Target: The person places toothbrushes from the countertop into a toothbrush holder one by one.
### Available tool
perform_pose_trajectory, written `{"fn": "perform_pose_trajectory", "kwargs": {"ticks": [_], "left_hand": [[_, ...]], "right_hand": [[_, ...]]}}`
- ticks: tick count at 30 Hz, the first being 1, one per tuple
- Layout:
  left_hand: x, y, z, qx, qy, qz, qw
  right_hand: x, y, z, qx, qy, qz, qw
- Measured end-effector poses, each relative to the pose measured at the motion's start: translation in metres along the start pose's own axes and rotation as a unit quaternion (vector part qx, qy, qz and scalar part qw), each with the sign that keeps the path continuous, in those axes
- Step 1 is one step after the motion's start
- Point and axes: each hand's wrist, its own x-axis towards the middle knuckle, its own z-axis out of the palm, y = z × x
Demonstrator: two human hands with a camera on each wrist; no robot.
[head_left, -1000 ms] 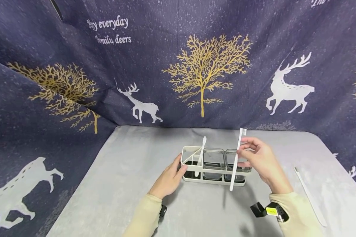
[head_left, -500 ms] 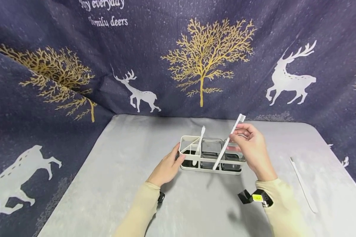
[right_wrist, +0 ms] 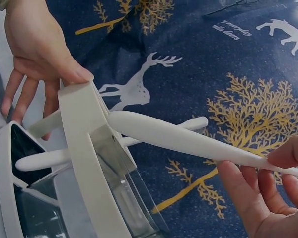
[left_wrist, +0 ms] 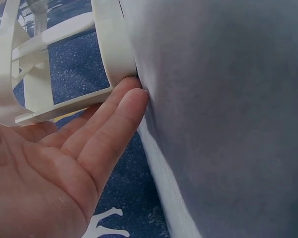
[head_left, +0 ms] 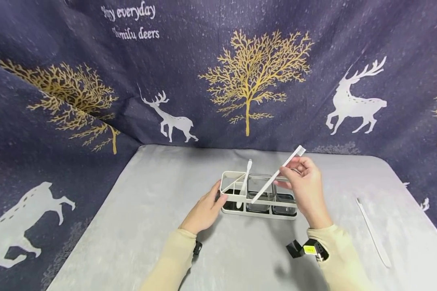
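Observation:
A white toothbrush (head_left: 274, 176) is pinched between the thumb and fingers of my right hand (head_left: 307, 186), near its bristled end. It slants over the toothbrush holder (head_left: 267, 203), handle end low and left, just above the upper frame. My left hand (head_left: 204, 210) holds the holder's left end, thumb on the upper frame (right_wrist: 79, 104) and fingers along the side (left_wrist: 116, 54). A second toothbrush (head_left: 244, 182) stands tilted in a narrow slot of the holder, beside the divided left compartment. Two clear cups sit in the middle and right bays; my right hand partly hides the right cup.
Another white toothbrush (head_left: 373, 234) lies on the grey tabletop (head_left: 131, 226) to the right of my right arm. A dark blue cloth (head_left: 269, 133) with trees and deer hangs behind the table and down its left side.
My right hand has moved left and tilted the toothbrush from nearly upright to a slant, its handle end swinging left and up over the holder. The left hand stays on the holder.

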Motion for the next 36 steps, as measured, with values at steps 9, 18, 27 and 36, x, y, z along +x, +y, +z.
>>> {"fn": "perform_pose_trajectory", "kwargs": {"ticks": [9,18,27,36], "left_hand": [[-0.018,-0.004,0.012,-0.005,-0.015,-0.013,0.9998],[-0.014,-0.007,0.01,-0.005,-0.018,0.001,0.9998],[0.0,-0.003,-0.003,0.0,-0.009,0.016,0.9998],[0.001,0.0,-0.003,0.006,-0.011,0.001,0.9999]], "right_hand": [[-0.015,0.011,-0.002,0.009,0.027,-0.004,1.0],[0.0,0.046,-0.013,0.084,-0.005,-0.073,0.994],[0.022,0.059,-0.008,0.095,-0.022,-0.097,0.991],[0.049,0.111,-0.038,0.09,-0.046,-0.109,0.989]]}}
